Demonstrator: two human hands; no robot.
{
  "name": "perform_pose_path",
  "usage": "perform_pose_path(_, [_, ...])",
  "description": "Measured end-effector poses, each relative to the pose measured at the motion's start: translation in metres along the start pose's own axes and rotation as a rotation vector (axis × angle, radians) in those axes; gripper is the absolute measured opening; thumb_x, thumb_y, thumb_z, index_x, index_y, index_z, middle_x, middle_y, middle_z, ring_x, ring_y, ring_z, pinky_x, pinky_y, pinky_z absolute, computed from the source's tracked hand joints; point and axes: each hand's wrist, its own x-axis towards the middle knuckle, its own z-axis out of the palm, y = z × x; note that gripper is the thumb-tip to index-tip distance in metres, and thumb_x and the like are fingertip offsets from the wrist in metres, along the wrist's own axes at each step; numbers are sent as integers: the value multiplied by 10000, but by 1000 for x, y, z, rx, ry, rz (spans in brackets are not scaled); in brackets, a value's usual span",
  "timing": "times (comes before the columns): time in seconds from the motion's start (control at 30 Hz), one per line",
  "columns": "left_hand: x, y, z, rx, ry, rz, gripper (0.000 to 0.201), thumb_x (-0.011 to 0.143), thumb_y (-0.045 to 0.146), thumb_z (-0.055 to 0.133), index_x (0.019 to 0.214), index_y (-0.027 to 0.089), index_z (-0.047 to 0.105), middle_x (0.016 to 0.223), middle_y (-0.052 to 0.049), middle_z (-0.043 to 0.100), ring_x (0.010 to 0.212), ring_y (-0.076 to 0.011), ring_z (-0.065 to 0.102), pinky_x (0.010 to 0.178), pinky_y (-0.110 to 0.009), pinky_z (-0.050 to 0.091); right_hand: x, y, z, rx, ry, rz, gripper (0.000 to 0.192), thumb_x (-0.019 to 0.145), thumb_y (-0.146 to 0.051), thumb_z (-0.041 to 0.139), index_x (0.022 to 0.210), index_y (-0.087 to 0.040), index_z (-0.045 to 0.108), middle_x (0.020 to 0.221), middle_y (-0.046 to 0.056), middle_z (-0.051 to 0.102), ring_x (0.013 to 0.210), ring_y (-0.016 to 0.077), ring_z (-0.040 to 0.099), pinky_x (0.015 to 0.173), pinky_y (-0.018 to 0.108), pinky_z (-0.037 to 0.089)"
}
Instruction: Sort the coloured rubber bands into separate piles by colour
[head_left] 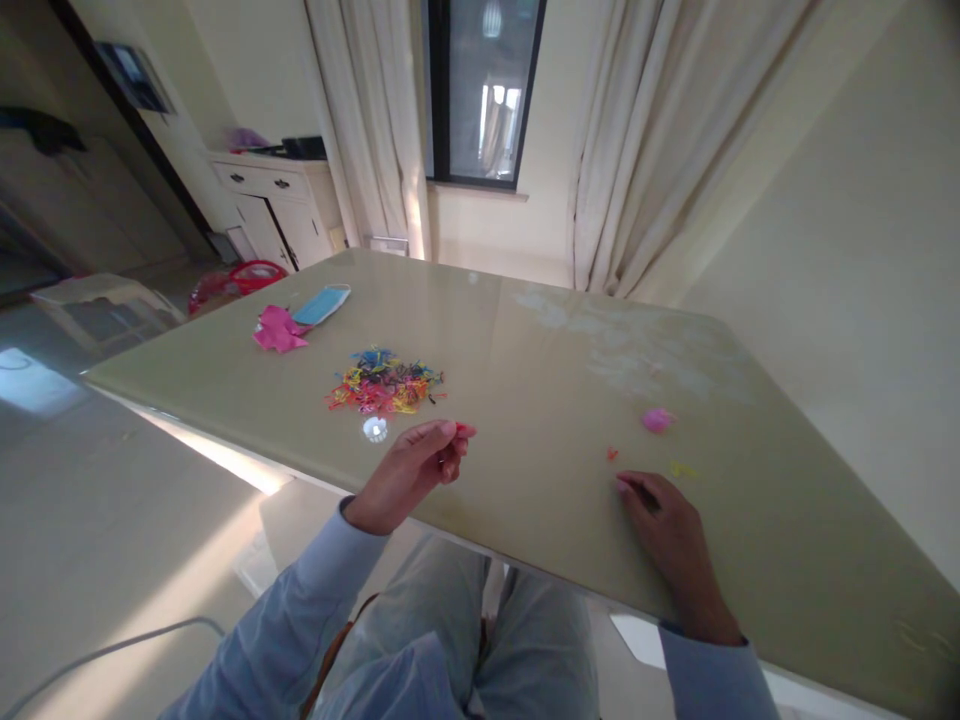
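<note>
My left hand is raised over the near side of the table, thumb and fingers pinched on a small red piece. Just beyond it lies a heap of small, thin pieces in blue, yellow, red, pink and black; their exact kind is too small to tell. A round, clear shiny disc sits between the heap and that hand. My right hand rests on the tabletop with its fingers curled and fingertips together; anything inside is hidden. Near its fingertips are a small orange-red piece, a yellow piece and a pink lump.
The glossy greenish table extends ahead and to the right, up to the wall. A blue face mask and crumpled pink material lie at the left. Beyond the left edge are a stool, a red basin and a white cabinet.
</note>
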Motion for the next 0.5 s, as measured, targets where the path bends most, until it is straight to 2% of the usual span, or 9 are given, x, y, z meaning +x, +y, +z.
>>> perform_pose_path(0.13, [5,-9,13,69,-36,-39,328,766,435,760,900,136,762,750,-40,608,558,-65,468,513,-219,363,-1,-3,1,-3,-5,-7,314,861,-450,504,882,-191,681,876,97,701,804,224,633,786,371,498])
perform_pose_path(0.27, [14,-15,35,200,-65,-13,359,732,459,764,902,143,754,727,-37,621,547,-72,459,508,-228,361,-3,-8,1,18,-9,-23,269,876,-401,500,873,-196,674,857,89,692,805,222,622,792,369,487])
perform_pose_path(0.4, [30,-25,65,466,-109,77,397,741,510,736,901,147,760,716,-37,653,549,-82,463,516,-233,372,-5,-13,0,21,-16,-21,229,887,-349,499,883,-199,672,852,81,686,812,219,615,774,354,478])
perform_pose_path(0.5, [51,-40,87,714,-176,220,346,777,481,708,889,159,771,764,-48,695,591,-106,509,534,-237,382,-6,-16,-1,29,-12,-9,214,891,-321,499,892,-198,673,850,77,683,795,212,604,767,348,471])
